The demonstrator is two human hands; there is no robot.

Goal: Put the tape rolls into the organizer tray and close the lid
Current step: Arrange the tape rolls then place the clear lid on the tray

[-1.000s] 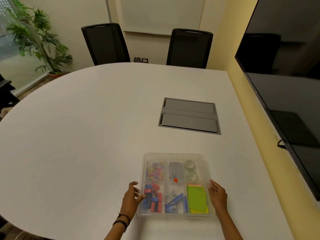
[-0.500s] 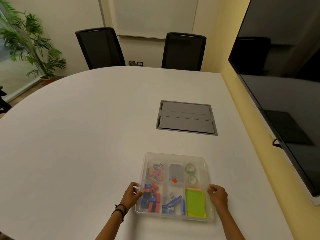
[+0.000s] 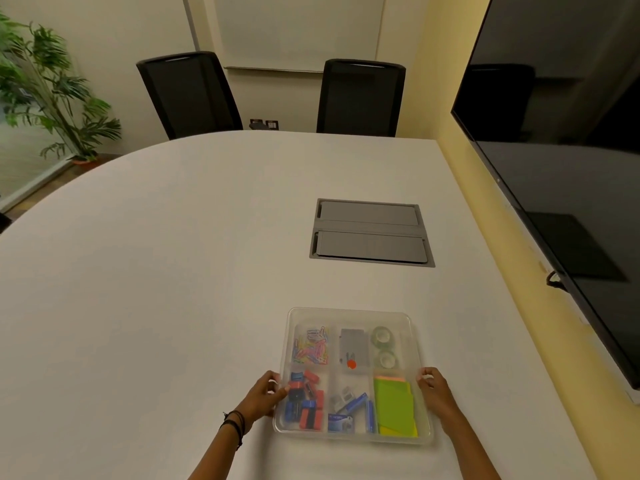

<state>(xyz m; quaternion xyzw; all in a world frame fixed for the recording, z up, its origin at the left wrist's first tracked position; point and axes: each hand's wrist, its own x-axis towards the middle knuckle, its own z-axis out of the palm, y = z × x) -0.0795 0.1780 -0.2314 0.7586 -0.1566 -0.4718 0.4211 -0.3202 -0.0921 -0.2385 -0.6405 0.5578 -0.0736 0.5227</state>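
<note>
A wide white table [image 3: 156,271] fills most of the view, its far edge curved. Set flush into its top, right of the middle, is a grey hatch [image 3: 371,233] with two shut flaps, one behind the other. Beyond the far edge stand two black chairs, one to the left [image 3: 188,93] and one to the right [image 3: 360,97], both facing the table. Low on the wall between them sits a socket plate [image 3: 265,124] (too small to read). A whiteboard [image 3: 294,29] hangs above it. A leafy plant [image 3: 45,88] in a pot stands at far left by a window. A dark screen [image 3: 561,150] covers the yellow wall on the right.
</note>
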